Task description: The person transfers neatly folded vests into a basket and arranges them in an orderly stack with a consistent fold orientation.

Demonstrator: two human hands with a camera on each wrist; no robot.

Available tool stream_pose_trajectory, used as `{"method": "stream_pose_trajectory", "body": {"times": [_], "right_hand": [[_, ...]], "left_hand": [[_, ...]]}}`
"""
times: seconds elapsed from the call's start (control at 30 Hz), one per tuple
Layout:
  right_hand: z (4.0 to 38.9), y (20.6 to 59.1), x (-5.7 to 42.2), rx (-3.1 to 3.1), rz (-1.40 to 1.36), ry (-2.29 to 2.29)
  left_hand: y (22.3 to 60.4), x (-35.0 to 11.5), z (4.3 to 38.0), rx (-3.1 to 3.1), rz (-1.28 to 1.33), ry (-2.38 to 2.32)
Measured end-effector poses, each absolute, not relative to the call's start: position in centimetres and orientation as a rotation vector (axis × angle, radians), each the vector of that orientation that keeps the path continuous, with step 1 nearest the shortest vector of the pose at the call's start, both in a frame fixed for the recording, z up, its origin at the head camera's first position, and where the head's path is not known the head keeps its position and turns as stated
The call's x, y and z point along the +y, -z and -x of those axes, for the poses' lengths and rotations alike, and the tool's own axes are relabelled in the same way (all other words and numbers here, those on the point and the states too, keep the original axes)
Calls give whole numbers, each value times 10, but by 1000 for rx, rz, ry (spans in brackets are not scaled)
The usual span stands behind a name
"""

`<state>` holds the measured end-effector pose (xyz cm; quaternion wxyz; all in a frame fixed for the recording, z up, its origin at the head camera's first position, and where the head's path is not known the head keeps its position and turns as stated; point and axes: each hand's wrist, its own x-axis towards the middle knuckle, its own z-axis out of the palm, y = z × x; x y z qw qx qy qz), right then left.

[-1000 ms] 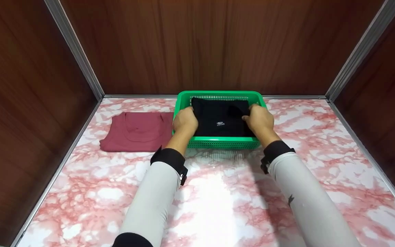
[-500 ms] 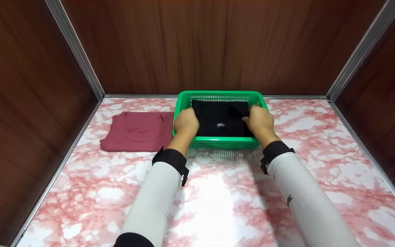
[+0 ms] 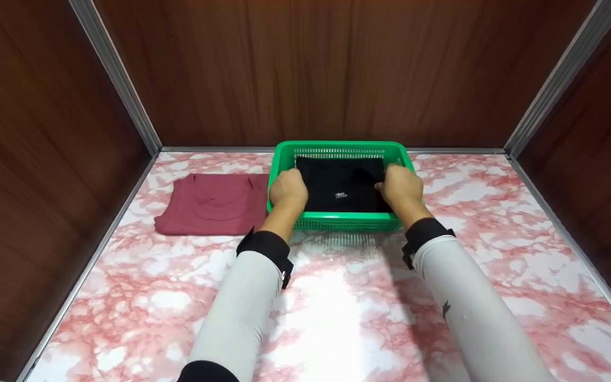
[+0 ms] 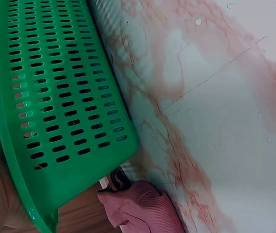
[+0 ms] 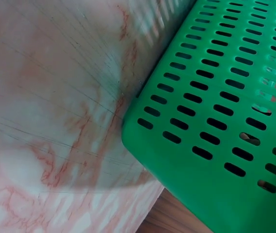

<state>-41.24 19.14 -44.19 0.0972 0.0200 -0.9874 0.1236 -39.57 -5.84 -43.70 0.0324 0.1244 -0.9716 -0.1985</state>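
A folded black garment with a small white print lies inside a green perforated basket. My left hand reaches over the basket's left side and grips the garment's left edge. At the opposite edge my right hand holds the cloth, its thumb on top and the other fingers hidden beneath. Through the slots of the basket wall in the left wrist view, bits of fingers show inside. The right wrist view shows the basket's outer wall, with small patches of fingers behind its slots.
A folded maroon tank top lies flat against the basket's left side. Dark wood-grain panels with metal edging enclose the back and both sides. The marbled pink and white tabletop extends in front and to the right.
The black garment has sunk slightly into the basket, its back edge now lower. Both hands have moved down a little with it. The basket and the maroon tank top stay put.
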Motion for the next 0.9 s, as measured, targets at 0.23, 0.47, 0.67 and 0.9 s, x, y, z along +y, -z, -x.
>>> {"method": "stream_pose_trajectory", "body": {"times": [0.23,0.47,0.67,0.9], "right_hand": [[413,442,190,-2937,-62,-346],[413,441,190,-2960,-70,-306],[413,442,191,-2944,-87,-287],[413,443,190,-2973,-91,-260]], "left_hand": [[439,-56,396,-2984,-390,537],[439,-55,397,-2973,-398,525],[439,-55,397,-2981,-387,518],[441,-55,397,-2994,-384,513]]}}
